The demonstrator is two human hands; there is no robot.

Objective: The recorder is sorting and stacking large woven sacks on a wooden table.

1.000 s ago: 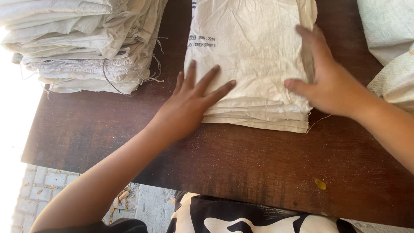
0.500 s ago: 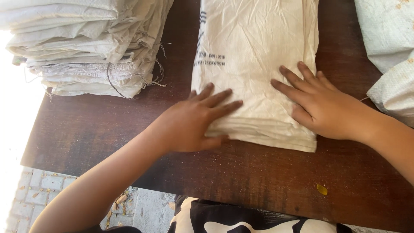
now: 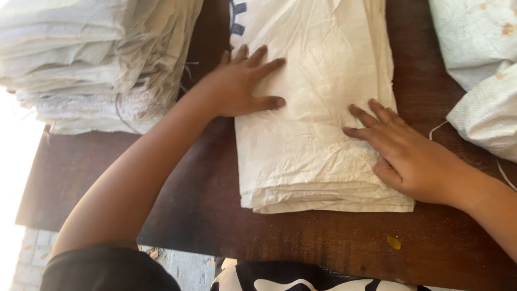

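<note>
The folded white woven sack lies flat at the centre of the dark wooden worktop. Its long axis runs away from the person; the folded short edge faces the near side. The left hand lies flat on its left edge and the right hand on its right edge, each grip spread, pinching nothing. A stack of folded sacks stands to the left, loose sacks to the right, both apart. A small yellow scrap lies near the front edge.

I read this as a small sack-handling workshop, partly open to daylight. A worn dark wooden counter carries a tall stack of folded white woven sacks at its far left corner, more sacks at its right edge, and paving stones show below its left side.
</note>
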